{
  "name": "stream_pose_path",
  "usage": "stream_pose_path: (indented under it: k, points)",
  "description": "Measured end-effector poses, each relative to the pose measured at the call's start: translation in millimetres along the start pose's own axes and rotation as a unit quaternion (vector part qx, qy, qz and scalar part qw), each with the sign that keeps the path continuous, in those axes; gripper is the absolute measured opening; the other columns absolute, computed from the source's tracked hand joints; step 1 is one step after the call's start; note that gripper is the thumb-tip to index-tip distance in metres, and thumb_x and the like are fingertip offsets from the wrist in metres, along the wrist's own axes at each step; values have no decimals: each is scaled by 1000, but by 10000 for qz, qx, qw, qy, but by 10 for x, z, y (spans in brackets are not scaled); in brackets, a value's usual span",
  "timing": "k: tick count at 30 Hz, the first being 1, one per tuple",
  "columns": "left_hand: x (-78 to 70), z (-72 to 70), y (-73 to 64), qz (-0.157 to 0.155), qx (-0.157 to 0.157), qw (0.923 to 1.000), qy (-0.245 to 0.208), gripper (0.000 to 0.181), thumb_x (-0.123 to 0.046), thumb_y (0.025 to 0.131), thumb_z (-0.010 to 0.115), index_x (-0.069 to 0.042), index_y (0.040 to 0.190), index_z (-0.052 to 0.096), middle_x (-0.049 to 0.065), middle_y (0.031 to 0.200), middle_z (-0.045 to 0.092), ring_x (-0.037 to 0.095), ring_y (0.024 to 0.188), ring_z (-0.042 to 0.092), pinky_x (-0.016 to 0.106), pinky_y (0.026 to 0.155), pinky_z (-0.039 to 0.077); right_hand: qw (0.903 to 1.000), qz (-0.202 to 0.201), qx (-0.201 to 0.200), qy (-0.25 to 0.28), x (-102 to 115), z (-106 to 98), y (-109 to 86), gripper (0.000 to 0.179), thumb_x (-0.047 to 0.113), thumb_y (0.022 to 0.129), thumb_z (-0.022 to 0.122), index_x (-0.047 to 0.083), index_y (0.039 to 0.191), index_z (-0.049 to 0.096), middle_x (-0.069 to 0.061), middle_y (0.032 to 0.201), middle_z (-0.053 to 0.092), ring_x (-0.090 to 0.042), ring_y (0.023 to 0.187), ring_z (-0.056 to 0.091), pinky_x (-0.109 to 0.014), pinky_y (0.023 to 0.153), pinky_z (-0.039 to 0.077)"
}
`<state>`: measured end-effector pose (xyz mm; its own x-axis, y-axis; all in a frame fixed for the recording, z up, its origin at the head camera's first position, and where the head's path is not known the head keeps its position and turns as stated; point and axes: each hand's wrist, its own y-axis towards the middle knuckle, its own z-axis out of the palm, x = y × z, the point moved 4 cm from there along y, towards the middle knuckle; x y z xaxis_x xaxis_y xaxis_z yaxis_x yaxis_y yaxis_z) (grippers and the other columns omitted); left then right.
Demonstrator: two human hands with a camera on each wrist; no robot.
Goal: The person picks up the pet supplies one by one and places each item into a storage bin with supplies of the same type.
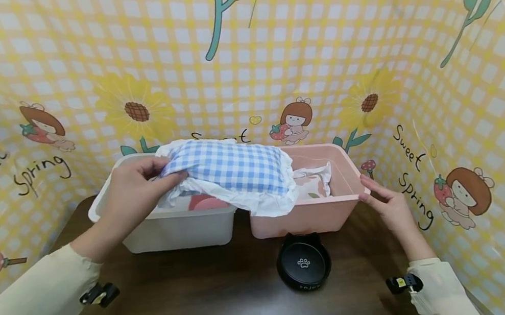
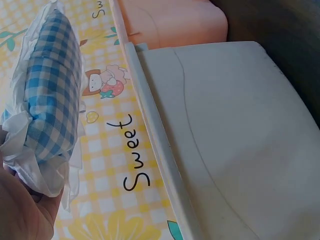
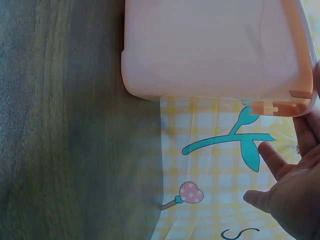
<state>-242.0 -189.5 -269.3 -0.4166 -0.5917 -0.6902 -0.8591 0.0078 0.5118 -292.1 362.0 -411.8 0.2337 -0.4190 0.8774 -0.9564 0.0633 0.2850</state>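
Note:
My left hand (image 1: 134, 195) pinches one end of a small blue-and-white gingham cushion (image 1: 235, 167) with a white ruffled edge. The cushion is raised over the white bin (image 1: 177, 232) and the near side of the pink bin (image 1: 302, 219). Seen from the left wrist, the cushion (image 2: 52, 85) stands on edge, with the fingers gathered on its ruffle. At the pink bin's right corner, my right hand (image 1: 389, 210) holds the rim between finger and thumb; other fingers extend away from the bin in the right wrist view.
Inside the pink bin lies a pale patterned cloth item (image 1: 313, 184) with a white frill. Something pink (image 1: 208, 201) shows in the white bin. A black bowl (image 1: 303, 262) with a paw print sits in front, on the dark wooden table (image 1: 202, 291). Yellow checked sheeting (image 1: 313, 33) surrounds the table.

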Motion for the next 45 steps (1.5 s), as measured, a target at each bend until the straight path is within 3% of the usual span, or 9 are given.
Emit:
stream_pose_path:
  k: [4,11,18,25,29,37,45]
  points:
    - [-16,69,99,-40,-19,10000,3,28,-45,83,85,-19,91,81,-2,85,75,10,65,55,21,51,40,9999,33,7,-99,22,2,-8,48,22,96,74,12,142,62,0,149,56,8,136,46,-2,99,38]
    - [-18,241,239,-308,157,9989,-308,39,-47,82,86,-14,102,80,1,100,76,11,80,62,17,60,48,9994,201,1,-272,67,0,-29,50,27,96,75,16,143,62,5,148,57,6,137,45,-3,100,36]
    - [-84,410,403,-160,188,9982,-548,33,-37,81,88,-11,100,80,2,100,75,12,82,64,18,62,51,9994,217,-15,-282,68,5,-34,50,28,96,75,16,142,62,3,148,57,6,137,45,-2,99,36]
    - [-118,570,545,30,116,9980,-625,28,-34,81,89,-11,93,79,3,89,71,13,69,54,21,56,43,9995,221,120,-204,444,36,-154,51,25,97,74,6,142,60,-4,147,56,7,136,46,-1,95,37]
    - [-139,687,615,170,165,9975,-659,23,-30,82,88,-11,89,77,3,87,71,13,67,52,20,55,43,9994,233,93,-248,384,22,-126,50,22,97,74,6,142,60,-4,147,56,8,135,47,-1,95,37]
    - [-188,981,718,324,249,9972,-618,17,-22,82,86,-10,81,74,4,78,70,15,66,53,24,56,45,9991,295,20,-298,69,-8,6,51,27,95,76,15,142,62,3,146,57,6,137,46,-1,98,35]
    - [-208,1311,808,435,194,9977,-474,16,-19,80,88,-8,84,76,4,93,75,14,79,60,25,67,49,9995,170,29,-253,30,-7,13,51,27,95,76,14,143,61,1,147,57,5,137,46,0,97,35]
